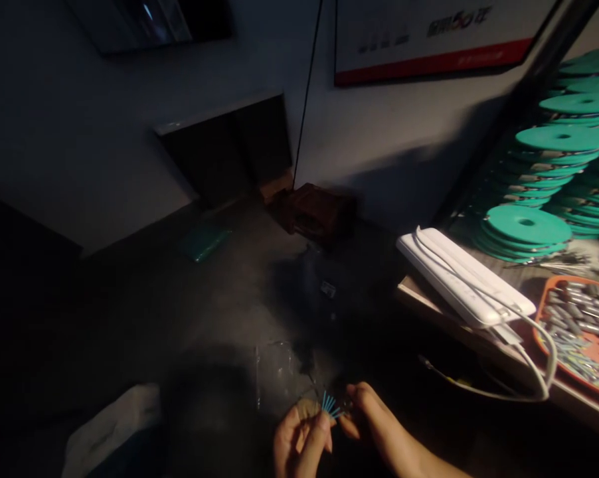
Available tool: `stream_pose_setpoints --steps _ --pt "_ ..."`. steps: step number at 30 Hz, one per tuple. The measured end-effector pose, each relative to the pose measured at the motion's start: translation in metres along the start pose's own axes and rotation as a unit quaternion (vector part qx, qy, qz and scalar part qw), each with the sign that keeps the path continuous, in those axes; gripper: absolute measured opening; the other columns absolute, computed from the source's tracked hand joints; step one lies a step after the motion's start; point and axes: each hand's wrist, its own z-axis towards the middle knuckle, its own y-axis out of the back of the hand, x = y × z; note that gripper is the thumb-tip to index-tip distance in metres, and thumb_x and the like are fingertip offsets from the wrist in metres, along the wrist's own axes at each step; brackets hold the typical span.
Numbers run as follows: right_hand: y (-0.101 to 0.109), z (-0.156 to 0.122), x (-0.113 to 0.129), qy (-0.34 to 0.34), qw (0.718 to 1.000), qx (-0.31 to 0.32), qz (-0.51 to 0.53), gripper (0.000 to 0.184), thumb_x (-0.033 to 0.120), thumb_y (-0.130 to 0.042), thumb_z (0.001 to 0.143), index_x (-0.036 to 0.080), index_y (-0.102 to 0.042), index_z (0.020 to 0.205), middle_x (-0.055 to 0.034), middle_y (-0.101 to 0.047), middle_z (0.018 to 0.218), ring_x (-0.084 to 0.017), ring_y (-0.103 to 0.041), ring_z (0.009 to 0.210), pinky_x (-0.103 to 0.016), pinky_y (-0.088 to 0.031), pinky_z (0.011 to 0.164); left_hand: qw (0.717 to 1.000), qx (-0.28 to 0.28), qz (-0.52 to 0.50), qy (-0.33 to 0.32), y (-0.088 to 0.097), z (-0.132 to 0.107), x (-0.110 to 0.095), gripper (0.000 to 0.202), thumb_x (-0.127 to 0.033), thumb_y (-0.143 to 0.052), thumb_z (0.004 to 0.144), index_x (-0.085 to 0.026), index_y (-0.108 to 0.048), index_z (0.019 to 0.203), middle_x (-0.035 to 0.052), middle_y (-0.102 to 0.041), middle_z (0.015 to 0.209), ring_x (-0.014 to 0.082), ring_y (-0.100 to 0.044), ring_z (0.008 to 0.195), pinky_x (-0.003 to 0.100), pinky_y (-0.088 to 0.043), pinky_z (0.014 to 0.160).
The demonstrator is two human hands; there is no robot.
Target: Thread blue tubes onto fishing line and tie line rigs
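Low in the view, a small fan of several thin blue sticks (330, 403) pokes up from the fingertips of my left hand (303, 435), which pinches them. Close beside it on the right is my right hand (368, 408). Its thumb and fingers are drawn together near the tips of the sticks. A small dark bit shows at those fingertips, too dim to name. Both hands are held above the dark floor, left of the lit tabletop.
On the tabletop to the right lie a white power bank (466, 275) with a looping white cable (551, 362), an orange tray (542, 312) of metal weights and small parts, and stacked green spools (526, 224). Clear plastic (274, 375) and a green packet (206, 243) are on the floor.
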Motion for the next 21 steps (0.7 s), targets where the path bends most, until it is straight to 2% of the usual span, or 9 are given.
stream_pose_setpoints --steps 5,11,15,21 --pt "0.0015 -0.0005 0.0007 -0.018 0.999 -0.024 0.019 0.055 0.073 -0.051 0.058 0.020 -0.038 0.054 0.0057 -0.036 0.051 -0.010 -0.031 0.053 -0.024 -0.029 0.055 1.000 0.006 -0.014 0.011 -0.0029 -0.0010 0.0003 0.034 -0.044 -0.072 0.058 -0.016 -0.055 0.046 -0.0044 -0.045 0.042 0.0098 -0.042 0.046 0.021 -0.032 0.051" --pt "0.0073 -0.0022 -0.0014 -0.009 0.999 -0.008 -0.039 0.054 0.072 -0.041 0.068 0.019 -0.040 0.054 0.0047 -0.038 0.050 -0.011 -0.031 0.052 -0.026 -0.026 0.054 1.000 0.019 0.011 0.007 -0.0065 -0.0017 -0.0014 0.037 -0.046 -0.070 0.060 -0.017 -0.051 0.045 -0.0038 -0.045 0.044 0.0113 -0.041 0.048 0.022 -0.031 0.052" --pt "0.0076 -0.0048 -0.0020 -0.013 1.000 -0.020 0.009 0.055 0.073 -0.048 0.061 0.020 -0.036 0.057 0.0057 -0.036 0.053 -0.010 -0.030 0.054 -0.025 -0.027 0.055 1.000 0.024 0.018 0.001 -0.0081 -0.0023 -0.0027 0.037 -0.045 -0.070 0.061 -0.018 -0.050 0.044 -0.0039 -0.043 0.044 0.0121 -0.041 0.049 0.023 -0.031 0.053" --pt "0.0052 -0.0081 0.0055 -0.008 1.000 -0.022 0.010 0.056 0.075 -0.049 0.059 0.021 -0.034 0.055 0.0060 -0.035 0.052 -0.010 -0.028 0.054 -0.025 -0.027 0.056 0.999 0.034 0.021 0.001 -0.0088 -0.0030 -0.0030 0.037 -0.046 -0.069 0.061 -0.018 -0.051 0.044 -0.0040 -0.043 0.044 0.0122 -0.041 0.049 0.023 -0.031 0.054"
